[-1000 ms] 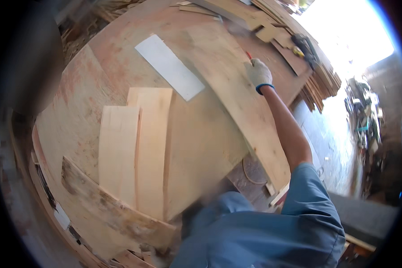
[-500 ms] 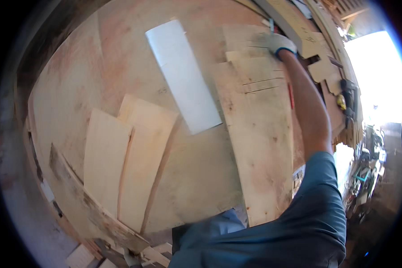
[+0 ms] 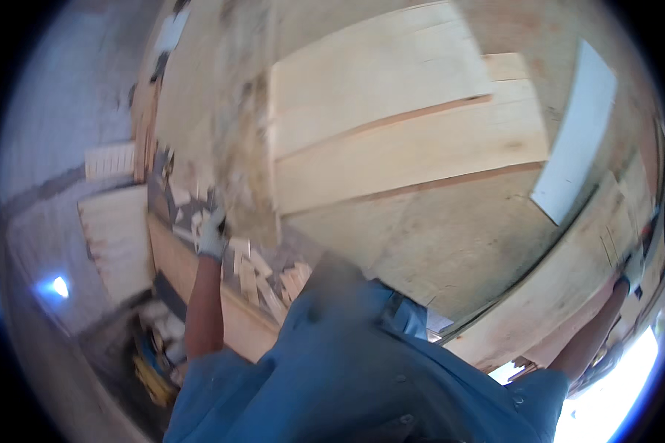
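Observation:
My left hand [image 3: 211, 235], in a pale glove, reaches down beside the lower end of a long stained board [image 3: 247, 140]. A small dark shape shows at its fingers; blur hides whether they grip it or touch the board. On the far right my right hand [image 3: 633, 267], also gloved, lies at the outer edge of a long light plywood strip [image 3: 547, 303]. Something dark and red is close to its fingers, too smeared to name. Two pale plywood pieces [image 3: 377, 74] lie side by side on the large wooden worktop [image 3: 451, 236].
A white panel [image 3: 578, 133] rests on the worktop toward the right. Wood offcuts [image 3: 251, 277] fill a trough along the near edge, behind a wooden side board [image 3: 233, 317]. On the left a pale sheet [image 3: 118, 240] leans, with a slatted piece [image 3: 111, 160] above it.
My view has swung left, so the boards appear turned and shifted right. My left arm and the offcut trough have come into sight. My right hand now appears low at the far right.

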Tool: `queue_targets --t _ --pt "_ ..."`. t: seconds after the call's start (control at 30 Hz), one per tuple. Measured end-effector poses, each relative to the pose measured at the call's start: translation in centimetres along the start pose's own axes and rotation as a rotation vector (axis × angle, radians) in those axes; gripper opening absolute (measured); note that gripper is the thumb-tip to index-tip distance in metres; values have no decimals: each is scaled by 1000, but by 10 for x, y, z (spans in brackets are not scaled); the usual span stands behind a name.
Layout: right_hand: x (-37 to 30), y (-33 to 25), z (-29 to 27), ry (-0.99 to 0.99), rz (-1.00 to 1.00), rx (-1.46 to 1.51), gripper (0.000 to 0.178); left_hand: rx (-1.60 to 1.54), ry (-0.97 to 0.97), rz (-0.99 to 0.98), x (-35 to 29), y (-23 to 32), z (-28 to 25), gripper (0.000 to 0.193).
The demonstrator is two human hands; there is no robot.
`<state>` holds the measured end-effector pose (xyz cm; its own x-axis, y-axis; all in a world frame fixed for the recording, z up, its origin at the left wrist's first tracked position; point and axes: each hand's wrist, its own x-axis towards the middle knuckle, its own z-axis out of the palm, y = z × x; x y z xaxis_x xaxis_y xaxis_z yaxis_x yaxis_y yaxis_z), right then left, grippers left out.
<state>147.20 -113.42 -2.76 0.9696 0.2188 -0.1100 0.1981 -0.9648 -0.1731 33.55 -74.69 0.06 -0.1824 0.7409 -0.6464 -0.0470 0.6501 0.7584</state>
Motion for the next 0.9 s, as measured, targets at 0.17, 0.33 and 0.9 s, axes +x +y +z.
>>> queue_targets --t 0.17,0.33,0.9 --pt "-3 -6 -14 51 -59 -103 73 -152 -74 -21 -8 1 19 43" --pt "-17 -9 -41 108 -145 -97 64 -136 -34 11 -9 1 26 41" --pt "-568 -298 -14 -728 -171 825 34 369 -24 295 -20 2 7 34"
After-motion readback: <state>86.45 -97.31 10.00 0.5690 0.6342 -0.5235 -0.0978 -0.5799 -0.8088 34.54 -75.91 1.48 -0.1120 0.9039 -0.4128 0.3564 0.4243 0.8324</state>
